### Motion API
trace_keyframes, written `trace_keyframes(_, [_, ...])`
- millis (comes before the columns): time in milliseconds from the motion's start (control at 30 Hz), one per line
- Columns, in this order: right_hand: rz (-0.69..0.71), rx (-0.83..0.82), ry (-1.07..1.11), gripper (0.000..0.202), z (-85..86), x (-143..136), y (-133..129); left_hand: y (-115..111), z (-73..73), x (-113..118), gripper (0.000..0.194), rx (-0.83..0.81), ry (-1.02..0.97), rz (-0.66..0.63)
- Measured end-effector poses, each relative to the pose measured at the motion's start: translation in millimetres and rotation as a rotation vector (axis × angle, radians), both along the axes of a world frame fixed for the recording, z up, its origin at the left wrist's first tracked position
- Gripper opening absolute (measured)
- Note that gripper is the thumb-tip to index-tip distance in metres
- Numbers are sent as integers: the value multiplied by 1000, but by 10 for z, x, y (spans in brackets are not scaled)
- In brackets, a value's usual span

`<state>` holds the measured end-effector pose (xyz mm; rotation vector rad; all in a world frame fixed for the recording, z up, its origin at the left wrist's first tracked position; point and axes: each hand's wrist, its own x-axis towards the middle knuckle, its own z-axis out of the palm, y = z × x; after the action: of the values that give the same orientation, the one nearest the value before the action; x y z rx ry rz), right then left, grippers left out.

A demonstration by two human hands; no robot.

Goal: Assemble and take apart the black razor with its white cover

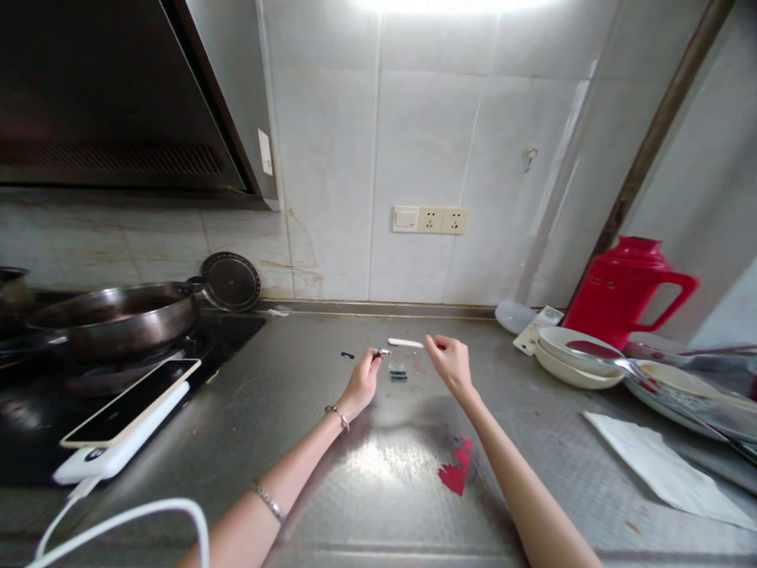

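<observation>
On the metal desk, the left hand pinches a small shiny piece, while the right hand is curled at the end of a white stick, though whether it grips it I cannot tell. The work looks under way, not finished: a dark strip and a small packet lie loose nearby, unheld.

A steel frying pan sits on the black cooktop beneath a dark range hood. Near it, a phone rests on a white power bank with a white cable plugged in. Opposite, a red thermos jug stands behind stacked bowls, with a white paper napkin nearby.
</observation>
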<state>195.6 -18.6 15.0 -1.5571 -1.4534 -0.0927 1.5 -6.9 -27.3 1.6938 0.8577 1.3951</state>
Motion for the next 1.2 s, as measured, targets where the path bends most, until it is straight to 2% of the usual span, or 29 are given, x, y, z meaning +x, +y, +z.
trace_keyframes(100, [64, 12, -4, 43, -36, -84, 3, -39, 4, 4, 14, 9, 5, -6])
trace_keyframes(333, [44, 32, 3, 43, -57, 89, 24, -87, 64, 11, 15, 44, -32, -4])
trace_keyframes(533, [158, 100, -64, 46, -23, -13, 28, -104, 30, 40, 19, 57, 106, -36])
trace_keyframes(600, [172, 97, -94, 47, -59, 71, 58, -104, 32, 39, 19, 67, 132, -39])
trace_keyframes(733, [98, 58, -37, 50, -127, 285, 110, -84, 26, 35, 20, 70, 108, -44])
trace_keyframes(800, [88, 14, 44, 52, -121, 298, 120, -65, 5, 42, 22, 34, 71, -69])
trace_keyframes(867, [147, -12, 166, 52, -85, 226, 116, -43, -21, 54, 25, -36, 26, -95])
trace_keyframes(1000, [416, -111, 619, 44, 34, -73, -7, -19, -33, 81, 28, -171, -68, -77])
trace_keyframes(1100, [617, -296, 973, 37, 115, -321, -251, -39, 4, 97, 29, -229, -111, -61])
trace_keyframes(1200, [791, -457, 1191, 35, 180, -536, -545, -73, 37, 115, 28, -268, -139, -56])
